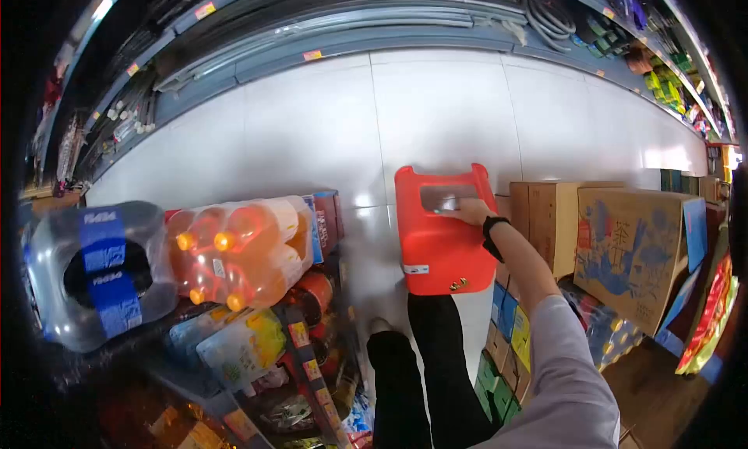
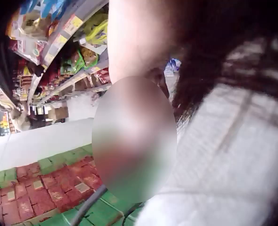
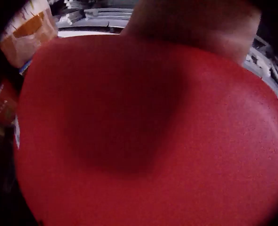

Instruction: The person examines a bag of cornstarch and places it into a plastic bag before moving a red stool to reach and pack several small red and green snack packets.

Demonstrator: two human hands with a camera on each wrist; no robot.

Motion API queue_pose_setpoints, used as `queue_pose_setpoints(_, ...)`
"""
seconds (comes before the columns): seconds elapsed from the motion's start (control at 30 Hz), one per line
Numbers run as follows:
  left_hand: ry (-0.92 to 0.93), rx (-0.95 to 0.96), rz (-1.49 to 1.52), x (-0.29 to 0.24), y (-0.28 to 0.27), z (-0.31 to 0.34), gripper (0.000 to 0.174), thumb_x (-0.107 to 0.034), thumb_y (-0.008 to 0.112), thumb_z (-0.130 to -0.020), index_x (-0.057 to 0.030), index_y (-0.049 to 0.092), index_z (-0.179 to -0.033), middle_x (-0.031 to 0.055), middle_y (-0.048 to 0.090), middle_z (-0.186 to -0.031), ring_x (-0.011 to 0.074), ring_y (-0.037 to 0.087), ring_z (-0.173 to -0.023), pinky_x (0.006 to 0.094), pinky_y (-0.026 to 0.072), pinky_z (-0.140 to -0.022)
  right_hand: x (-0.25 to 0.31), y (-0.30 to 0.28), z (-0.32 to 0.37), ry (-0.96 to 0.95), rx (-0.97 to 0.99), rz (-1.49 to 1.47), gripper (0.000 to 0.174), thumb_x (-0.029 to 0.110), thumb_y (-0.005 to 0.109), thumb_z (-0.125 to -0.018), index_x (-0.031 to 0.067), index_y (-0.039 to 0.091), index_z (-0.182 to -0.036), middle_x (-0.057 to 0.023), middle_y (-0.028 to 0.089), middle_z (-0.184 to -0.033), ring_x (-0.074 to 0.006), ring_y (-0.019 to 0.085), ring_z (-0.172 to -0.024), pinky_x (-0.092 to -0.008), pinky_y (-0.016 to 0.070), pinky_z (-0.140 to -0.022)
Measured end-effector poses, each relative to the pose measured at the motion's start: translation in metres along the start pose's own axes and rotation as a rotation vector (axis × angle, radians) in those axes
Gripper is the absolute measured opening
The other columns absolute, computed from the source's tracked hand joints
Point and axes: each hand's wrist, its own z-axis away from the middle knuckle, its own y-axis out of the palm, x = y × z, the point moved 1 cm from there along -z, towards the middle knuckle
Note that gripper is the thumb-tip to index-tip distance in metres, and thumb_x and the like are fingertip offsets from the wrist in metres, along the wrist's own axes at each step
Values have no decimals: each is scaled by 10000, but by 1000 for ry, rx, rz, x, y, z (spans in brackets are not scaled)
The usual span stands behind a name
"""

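My right hand (image 1: 471, 211) grips a red plastic chair-like piece (image 1: 448, 254) at the slot near its far end, fingers reaching into the opening. The piece is moulded, with two raised corners at the far side, a white label on the left and small gold print near my legs. Its smooth red surface (image 3: 129, 117) fills most of the right wrist view, where a strip of skin (image 3: 190, 28) shows behind it and the fingers are hidden. My left hand is outside the head view. In the left wrist view, blurred close skin (image 2: 134, 37) appears at the top; I cannot tell its finger pose.
Packs of orange drink bottles (image 1: 241, 246) and a Pepsi pack (image 1: 101, 270) stand at left. Cardboard cartons (image 1: 623, 254) are stacked at right. Beyond the white tiled floor (image 1: 312, 129), a low shelf (image 1: 351, 36) holds long rods and coiled hose (image 1: 549, 16).
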Motion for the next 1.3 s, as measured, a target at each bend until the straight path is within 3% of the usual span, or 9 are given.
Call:
queue_pose_setpoints(0.33, -176, 21, -136, -24, -7, -2, 275, -286, 479, -821, -29, 525, -906, 178, 579, -984, 258, 565, -774, 382, 427, -587, -28, -54, -113, -232, -15, -70, 524, 530, 432, -859, 78, 636, -1028, -145, 614, -1047, -295, 559, -1006, -396, 435, -858)
queue_pose_setpoints(0.43, -216, 17, -157, -25, -23, -7, 272, -286, 478, -821, -29, 531, -892, 177, 581, -979, 257, 567, -766, 384, 427, -576, -46, -40, -146, -301, -16, 320, 483, 483, 395, -890, 76, 619, -1020, -147, 616, -1010, -301, 563, -963, -407, 438, -838)
queue_pose_setpoints(0.53, -240, 16, -165, -27, -36, -15, 269, -285, 477, -821, -29, 537, -877, 177, 583, -975, 256, 568, -757, 385, 427, -566, -30, -60, -146, 100, 16, 49, 446, 429, 348, -914, 62, 601, -933, -151, 616, -962, -335, 565, -906, -450, 441, -788)
queue_pose_setpoints(0.77, -247, 58, -179, -32, -56, -42, 268, -285, 473, -820, -30, 551, -844, 175, 587, -965, 253, 572, -737, 388, 428, -541, -19, -63, -143, 20, -139, 78, 392, 357, 354, -921, 32, 572, -912, -176, 591, -877, -379, 532, -857, -444, 417, -772)
queue_pose_setpoints(0.83, -242, 67, -184, -34, -68, -45, 268, -284, 472, -820, -30, 555, -834, 175, 588, -962, 253, 574, -731, 389, 428, -534, -21, -54, -141, -126, -232, 98, 356, 335, 399, -913, 53, 546, -1072, -192, 550, -1076, -366, 496, -1021, -441, 408, -861)
queue_pose_setpoints(0.93, -212, 60, -148, -43, -91, -48, 269, -284, 471, -820, -30, 561, -820, 174, 589, -957, 251, 575, -722, 390, 428, -523, 14, -46, -97, -152, -441, 408, 492, 309, 438, -901, 119, 337, -1343, -168, 271, -1411, -317, 239, -1314, -489, 274, -1024)
queue_pose_setpoints(1.03, -190, 15, -8, -39, -113, -27, 272, -284, 470, -820, -30, 567, -805, 173, 591, -953, 250, 577, -714, 392, 428, -513, 45, -30, -36, -292, -451, 299, 591, 245, 515, -851, 102, 269, -1369, -223, 117, -1445, -362, 134, -1343, -521, 237, -1039)
queue_pose_setpoints(1.23, -112, -181, 376, -3, -205, 53, 279, -283, 467, -820, -30, 579, -776, 172, 594, -944, 248, 581, -696, 394, 429, -492, 76, 29, 111, -543, -145, 204, 390, 70, 601, -678, 15, 529, -1057, -311, 177, -1391, -440, 236, -1279, -524, 329, -966)
queue_pose_setpoints(1.3, -123, -239, 494, 48, -228, 98, 283, -283, 466, -820, -31, 583, -766, 172, 596, -941, 247, 582, -690, 395, 429, -485, 80, 50, 143, -577, -41, 231, 356, 140, 624, -693, 111, 569, -1044, -245, 263, -1376, -401, 340, -1214, -488, 344, -956)
